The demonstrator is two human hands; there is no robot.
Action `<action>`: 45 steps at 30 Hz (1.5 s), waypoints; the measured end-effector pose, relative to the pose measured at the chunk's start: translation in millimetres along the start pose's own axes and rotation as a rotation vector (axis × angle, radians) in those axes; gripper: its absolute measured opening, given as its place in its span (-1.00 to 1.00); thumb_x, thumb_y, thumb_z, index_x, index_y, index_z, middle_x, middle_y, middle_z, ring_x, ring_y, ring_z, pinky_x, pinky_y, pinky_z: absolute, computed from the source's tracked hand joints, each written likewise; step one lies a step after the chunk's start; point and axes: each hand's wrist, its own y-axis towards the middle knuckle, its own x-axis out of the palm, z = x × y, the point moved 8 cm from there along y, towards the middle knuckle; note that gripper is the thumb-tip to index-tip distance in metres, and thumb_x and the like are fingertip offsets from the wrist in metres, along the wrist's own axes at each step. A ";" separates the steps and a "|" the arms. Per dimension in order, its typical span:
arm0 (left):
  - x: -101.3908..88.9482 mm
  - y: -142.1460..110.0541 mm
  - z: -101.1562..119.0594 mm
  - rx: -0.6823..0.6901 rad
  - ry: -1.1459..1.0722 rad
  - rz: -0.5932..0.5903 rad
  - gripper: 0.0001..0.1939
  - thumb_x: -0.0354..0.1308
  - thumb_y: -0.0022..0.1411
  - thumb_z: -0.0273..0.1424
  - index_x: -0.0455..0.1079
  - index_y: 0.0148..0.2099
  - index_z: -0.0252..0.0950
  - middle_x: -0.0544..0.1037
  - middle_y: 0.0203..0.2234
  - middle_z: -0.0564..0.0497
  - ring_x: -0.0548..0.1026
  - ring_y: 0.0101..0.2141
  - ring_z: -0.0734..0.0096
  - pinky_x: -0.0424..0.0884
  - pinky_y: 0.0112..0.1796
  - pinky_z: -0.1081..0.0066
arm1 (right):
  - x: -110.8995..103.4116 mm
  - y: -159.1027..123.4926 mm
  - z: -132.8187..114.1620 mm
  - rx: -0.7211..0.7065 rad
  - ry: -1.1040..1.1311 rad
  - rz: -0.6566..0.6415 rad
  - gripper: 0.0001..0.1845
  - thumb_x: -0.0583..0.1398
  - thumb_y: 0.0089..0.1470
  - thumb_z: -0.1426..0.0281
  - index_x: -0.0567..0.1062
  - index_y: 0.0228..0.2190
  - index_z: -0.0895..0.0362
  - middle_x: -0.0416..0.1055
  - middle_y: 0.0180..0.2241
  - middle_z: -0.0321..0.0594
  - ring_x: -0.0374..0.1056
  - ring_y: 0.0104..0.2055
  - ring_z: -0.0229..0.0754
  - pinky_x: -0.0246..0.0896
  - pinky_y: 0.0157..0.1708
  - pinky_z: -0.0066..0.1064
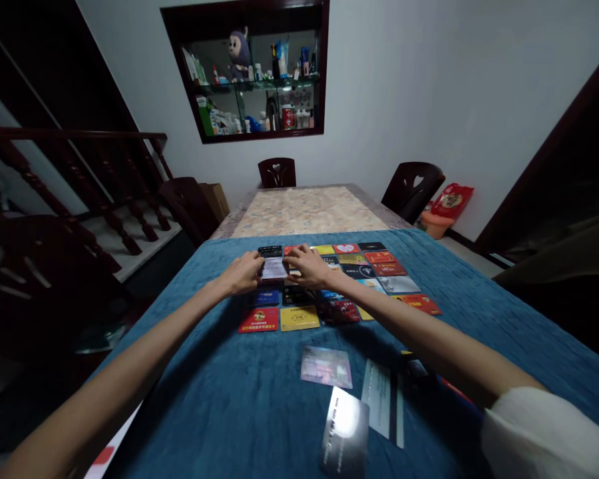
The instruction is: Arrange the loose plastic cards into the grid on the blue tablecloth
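Observation:
My left hand (245,272) and my right hand (308,266) are at the far left part of a grid of plastic cards. Between them is a pale card (274,267), its left edge at my left fingertips and its right edge at my right fingertips. The fingers of both hands are curled in on it. Just beyond it sits a black card (270,251). On the near side are a blue card (264,297), a red card (258,320) and a yellow card (299,318). My right hand and forearm hide some cards in the middle.
Loose cards lie nearer me: a pinkish card (326,366), a shiny silver card (346,432) and a pale striped card (383,402). A blue cloth (219,392) covers this end of the table. Chairs (413,189) stand around it, with a railing (80,134) on the left.

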 end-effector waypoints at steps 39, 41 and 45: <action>57.7 71.7 -56.2 -0.011 0.031 -0.094 -0.51 0.13 0.04 -0.57 0.47 0.06 -0.28 0.58 -0.08 -0.12 0.51 -0.04 0.16 0.42 -0.05 0.38 | 50.9 73.7 27.4 0.058 0.029 -0.172 -0.73 0.17 0.15 0.33 0.58 -0.13 0.04 0.42 0.05 -0.05 0.09 0.11 0.17 0.14 -0.07 -0.09; 59.1 73.0 -56.9 -0.009 0.039 -0.103 -0.49 0.13 0.03 -0.57 0.47 0.07 -0.27 0.58 -0.07 -0.12 0.52 -0.04 0.16 0.42 -0.05 0.39 | 52.7 73.8 27.4 0.057 0.024 -0.180 -0.73 0.17 0.15 0.33 0.58 -0.13 0.03 0.42 0.05 -0.07 0.10 0.11 0.16 0.14 -0.06 -0.09; 61.4 75.6 -58.6 -0.009 0.054 -0.117 -0.50 0.13 0.00 -0.58 0.50 0.04 -0.26 0.59 -0.10 -0.10 0.53 -0.06 0.17 0.43 -0.08 0.41 | 53.4 73.4 27.0 0.072 0.015 -0.188 -0.70 0.13 0.17 0.33 0.58 -0.11 0.02 0.40 0.07 -0.06 0.10 0.12 0.15 0.16 -0.05 -0.10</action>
